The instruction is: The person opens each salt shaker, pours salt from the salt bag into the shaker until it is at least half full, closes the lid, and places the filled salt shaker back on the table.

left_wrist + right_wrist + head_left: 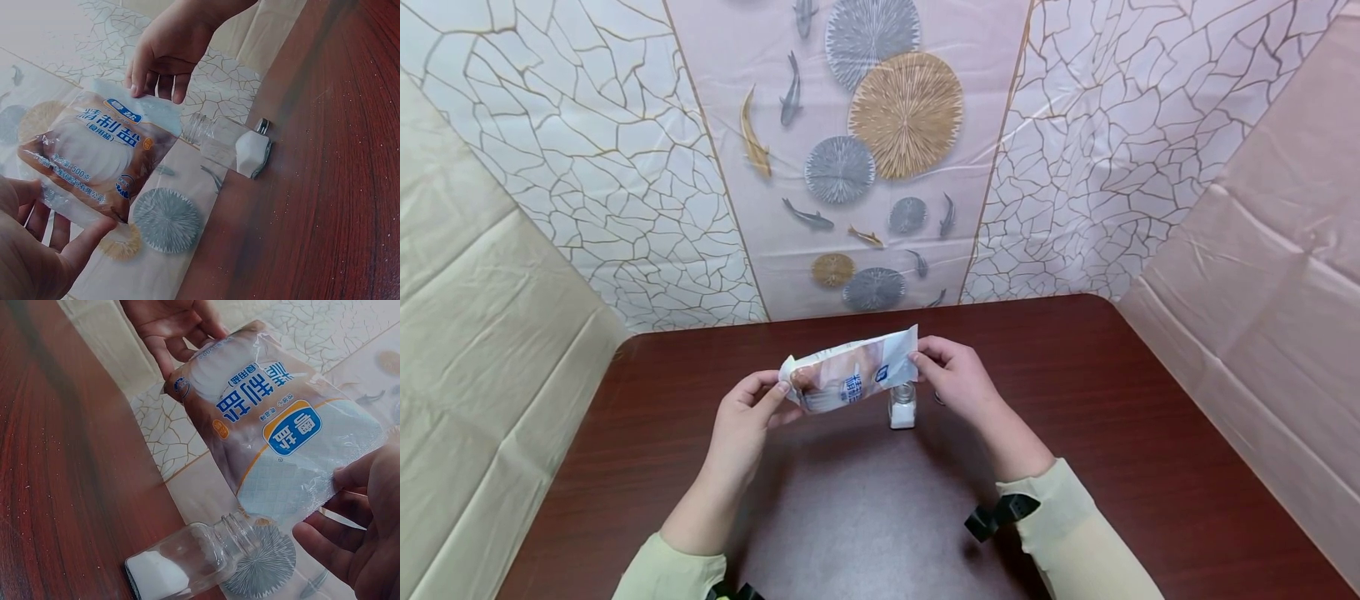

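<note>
A printed plastic bag of salt (pixel 842 379) is held up above the table, tilted, its right end higher in the head view. My left hand (pixel 748 425) grips its left end between thumb and fingers. At the opposite end, my right hand (pixel 958 379) pinches the pale, flat edge of the bag. Just below that end stands a small glass jar (pixel 902 410), upright and without a lid. White salt (pixel 159 575) fills its lower part, and its threaded neck (pixel 237 534) is bare. The bag overlaps the jar's top in the head view.
A small metallic round piece (pixel 264 127) lies on the table beside the jar. White grains are scattered over the dark red wooden table (pixel 325 162). Patterned cloth (pixel 865 192) hangs behind the table's back edge, with beige cloth (pixel 1262 250) at both sides.
</note>
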